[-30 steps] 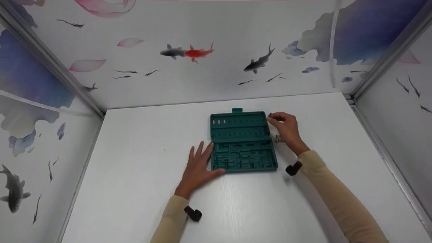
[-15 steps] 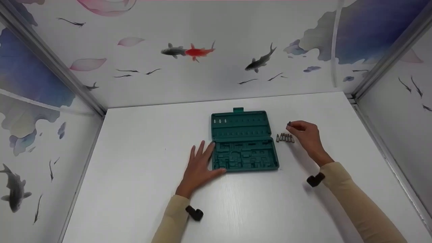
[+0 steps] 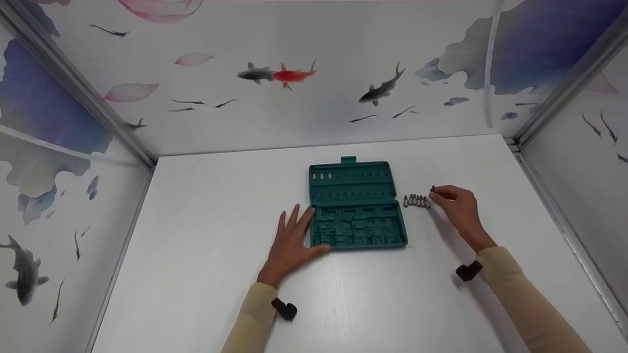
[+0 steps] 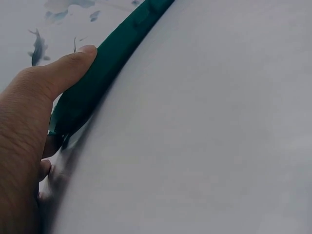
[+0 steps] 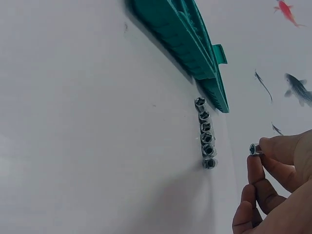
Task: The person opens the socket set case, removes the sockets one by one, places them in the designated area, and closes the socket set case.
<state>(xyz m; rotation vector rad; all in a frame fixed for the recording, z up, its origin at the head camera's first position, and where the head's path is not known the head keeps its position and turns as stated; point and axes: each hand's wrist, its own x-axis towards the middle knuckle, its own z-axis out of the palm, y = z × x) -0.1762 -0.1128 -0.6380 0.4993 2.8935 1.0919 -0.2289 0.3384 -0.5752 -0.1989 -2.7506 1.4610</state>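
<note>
A dark green moulded case (image 3: 360, 228) lies open on the white table, its hinged halves spread flat. My left hand (image 3: 289, 242) rests at the case's left side, fingers spread and fairly straight, with the thumb along the near edge. In the left wrist view that thumb (image 4: 73, 66) lies against the green wall. My right hand (image 3: 459, 208) pinches one small metal socket (image 5: 254, 150) between thumb and fingertips, just above the table. Beside it, several metal sockets (image 5: 206, 137) lie in a row right of the case. Three small silvery pieces (image 3: 322, 176) sit in the far half's top-left slots.
The white tabletop (image 3: 211, 215) runs up to a back wall (image 3: 324, 113) printed with fish and petals. Side walls in metal frames stand left and right. A green latch tab (image 3: 348, 160) sticks out from the case's far edge.
My right hand has moved from the case's upper right corner, rightward and towards me, still pinching the socket. The row of sockets is now uncovered. My left hand stays put.
</note>
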